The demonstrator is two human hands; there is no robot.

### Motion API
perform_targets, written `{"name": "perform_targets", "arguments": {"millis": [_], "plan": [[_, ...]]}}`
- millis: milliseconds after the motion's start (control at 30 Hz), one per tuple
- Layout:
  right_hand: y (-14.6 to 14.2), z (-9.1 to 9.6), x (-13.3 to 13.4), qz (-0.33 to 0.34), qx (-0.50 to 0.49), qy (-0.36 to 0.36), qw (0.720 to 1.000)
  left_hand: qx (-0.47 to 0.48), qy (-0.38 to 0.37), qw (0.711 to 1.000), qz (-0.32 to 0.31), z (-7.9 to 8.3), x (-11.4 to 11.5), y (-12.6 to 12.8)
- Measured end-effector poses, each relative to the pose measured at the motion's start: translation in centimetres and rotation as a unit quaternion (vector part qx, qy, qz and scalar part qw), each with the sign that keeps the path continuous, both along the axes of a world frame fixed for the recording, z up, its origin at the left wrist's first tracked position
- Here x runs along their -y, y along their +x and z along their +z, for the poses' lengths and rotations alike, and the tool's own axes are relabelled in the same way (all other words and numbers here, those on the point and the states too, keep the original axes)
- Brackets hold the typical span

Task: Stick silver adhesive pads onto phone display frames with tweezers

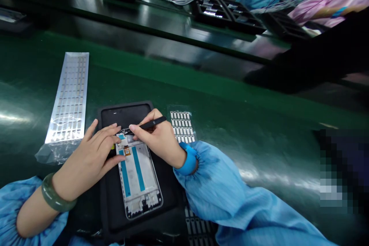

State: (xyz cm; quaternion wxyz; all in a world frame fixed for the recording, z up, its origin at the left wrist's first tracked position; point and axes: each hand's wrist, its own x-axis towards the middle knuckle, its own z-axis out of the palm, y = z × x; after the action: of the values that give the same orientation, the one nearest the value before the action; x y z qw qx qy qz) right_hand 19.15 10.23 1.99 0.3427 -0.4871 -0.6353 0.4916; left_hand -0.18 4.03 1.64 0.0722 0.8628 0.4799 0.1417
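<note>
Right hand [158, 138] gripping black tweezers [150, 125].
I steady the phone frame [138, 177] with my open left hand [89, 153] at 9 o'clock; white marking [153, 122] too small to read.

bright light from above, reflections only as evidence. long glare streaks cast across green workbench [17, 117]; hard sheen thrown back by foil sheet [67, 98]. shadows kept soft. phone screen frame [138, 178] rendered sharp at centre, no motion blur seen. strong wide-angle distortion shown toward edges, bench lines bowed. dark unfocused mass [305, 61] caught upper right. pixelated block [340, 173] laid over right edge, detail hidden.
</note>
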Motion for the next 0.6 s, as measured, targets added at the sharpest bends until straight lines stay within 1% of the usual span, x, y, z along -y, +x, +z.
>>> {"name": "perform_targets", "arguments": {"millis": [200, 367, 600], "plan": [[0.00, 0.04, 0.01, -0.002, 0.012, 0.004, 1.000, -0.004, 0.000, 1.000, 0.006, 0.05, 0.09, 0.12], [0.15, -0.06, -0.14, -0.003, 0.032, 0.021, 0.999, -0.013, 0.002, 1.000, 0.005, 0.15, 0.11, 0.22], [0.27, 0.00, -0.23, 0.004, 0.023, 0.019, 1.000, -0.047, 0.014, 0.999, 0.005, 0.13, 0.17, 0.41]]}}
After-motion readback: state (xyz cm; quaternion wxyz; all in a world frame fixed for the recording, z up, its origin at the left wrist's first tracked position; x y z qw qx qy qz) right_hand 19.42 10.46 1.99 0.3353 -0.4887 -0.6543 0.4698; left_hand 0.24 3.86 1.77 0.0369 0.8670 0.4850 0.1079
